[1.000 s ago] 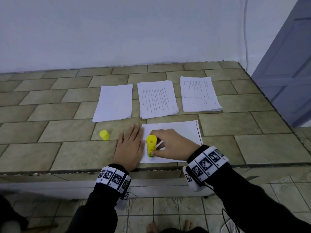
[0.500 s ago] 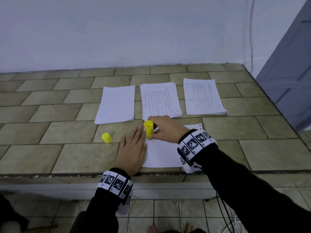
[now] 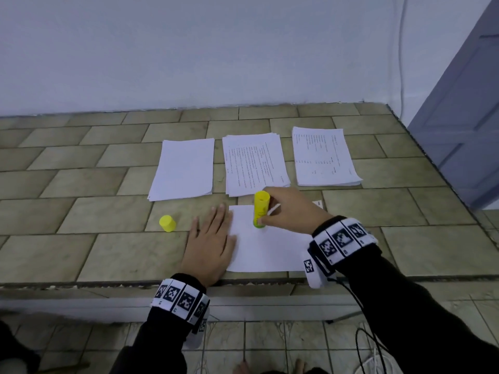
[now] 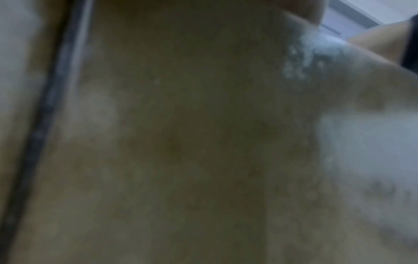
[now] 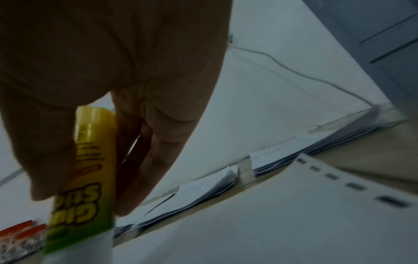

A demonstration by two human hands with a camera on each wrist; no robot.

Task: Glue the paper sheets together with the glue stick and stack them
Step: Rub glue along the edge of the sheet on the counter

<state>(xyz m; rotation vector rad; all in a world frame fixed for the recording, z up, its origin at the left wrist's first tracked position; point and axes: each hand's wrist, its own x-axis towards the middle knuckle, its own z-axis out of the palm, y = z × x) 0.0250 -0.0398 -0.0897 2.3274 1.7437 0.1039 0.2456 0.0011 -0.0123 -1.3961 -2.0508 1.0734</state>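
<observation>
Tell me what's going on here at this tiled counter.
A person is gluing paper. The right hand grips a yellow glue stick, tip down on a white sheet, while the left hand lies flat on the sheet's left edge. The cap stands to the left, and three paper stacks lie behind.

Head view: high, facing forward and down over tiled counter (image 3: 405, 247). Left wrist view: pressed against the surface, blurred. Right wrist view: low, very near glue stick (image 5: 88, 178), sharing the far paper stacks (image 3: 253, 163).
</observation>
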